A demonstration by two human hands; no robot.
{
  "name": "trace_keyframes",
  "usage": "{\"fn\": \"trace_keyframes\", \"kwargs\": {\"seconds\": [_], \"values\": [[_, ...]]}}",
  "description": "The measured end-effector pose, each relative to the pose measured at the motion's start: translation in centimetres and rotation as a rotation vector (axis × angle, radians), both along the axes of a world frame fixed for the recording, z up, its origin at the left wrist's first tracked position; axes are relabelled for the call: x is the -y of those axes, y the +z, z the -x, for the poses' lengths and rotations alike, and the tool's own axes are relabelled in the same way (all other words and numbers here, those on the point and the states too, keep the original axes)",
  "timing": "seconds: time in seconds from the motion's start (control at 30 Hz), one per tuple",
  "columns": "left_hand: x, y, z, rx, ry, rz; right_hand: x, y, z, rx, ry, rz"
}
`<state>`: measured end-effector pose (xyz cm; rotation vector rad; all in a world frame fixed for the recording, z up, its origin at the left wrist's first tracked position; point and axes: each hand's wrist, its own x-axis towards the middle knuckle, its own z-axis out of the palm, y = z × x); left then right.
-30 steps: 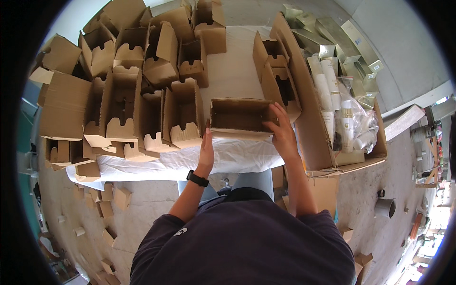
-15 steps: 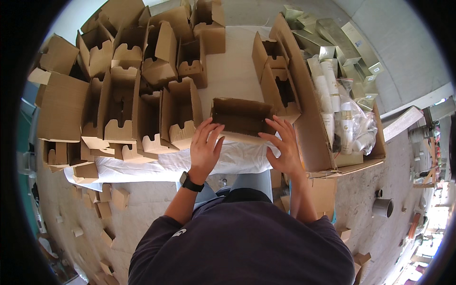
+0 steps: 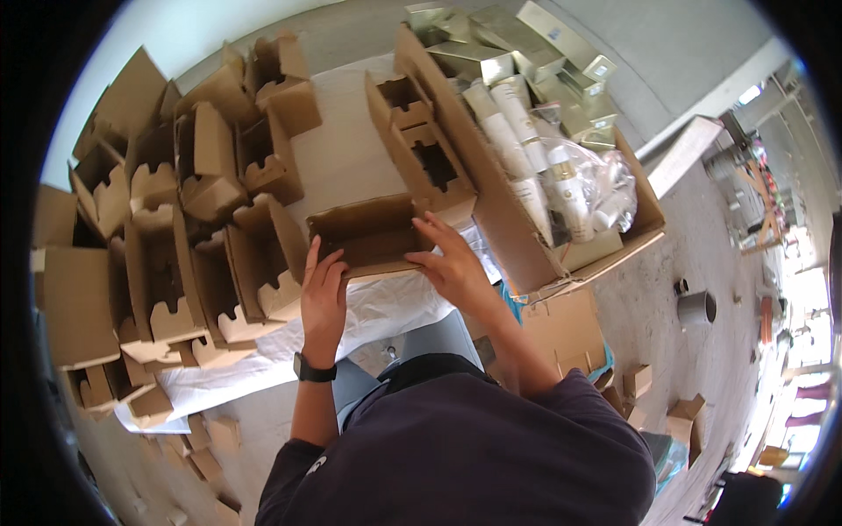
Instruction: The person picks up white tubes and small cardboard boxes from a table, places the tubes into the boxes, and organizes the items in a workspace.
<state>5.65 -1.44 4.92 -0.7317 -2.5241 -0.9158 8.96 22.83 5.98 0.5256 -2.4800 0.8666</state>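
Before us, a box [image 3: 368,237] sits at the tabletop's [image 3: 338,153] near edge. We have rows of cartons [image 3: 158,267] on the left, near to far. Beyond the box, slightly right, two cartons [image 3: 410,156] stand one behind the other beside a larger case [image 3: 487,175], which holds bottles [image 3: 570,197] nearer us, packages [image 3: 574,44] farther off. Small boxes [image 3: 638,380] lie on the floor [image 3: 645,324], left and right.

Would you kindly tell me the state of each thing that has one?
Brown rectangular cardboard box, open
Left hand, extended at box's left end
Right hand, spread at box's right end
Notched brown cardboard boxes, open
Large brown cardboard carton, open, filled
Clear plastic bag, crumpled
White cloth, wrinkled
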Motion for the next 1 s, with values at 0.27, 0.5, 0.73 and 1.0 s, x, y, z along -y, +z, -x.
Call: {"fn": "trace_keyframes", "kwargs": {"seconds": [0.27,0.5,0.73,1.0], "values": [[0.2,-0.1,-0.1,0.030,0.003,-0.009,-6.0,8.4,-2.7,-0.130,-0.326,-0.095],[0.2,-0.3,-0.2,0.017,-0.005,-0.040,-15.0,9.6,-1.6,0.425,-0.969,-0.424],[0.2,-0.3,-0.3,0.027,0.006,-0.019,-14.8,8.0,0.0,0.475,-1.010,-0.509],[0.3,0.0,-0.3,0.036,0.007,-0.010,-16.1,6.2,-0.2,0.254,-1.076,-0.313]]}}
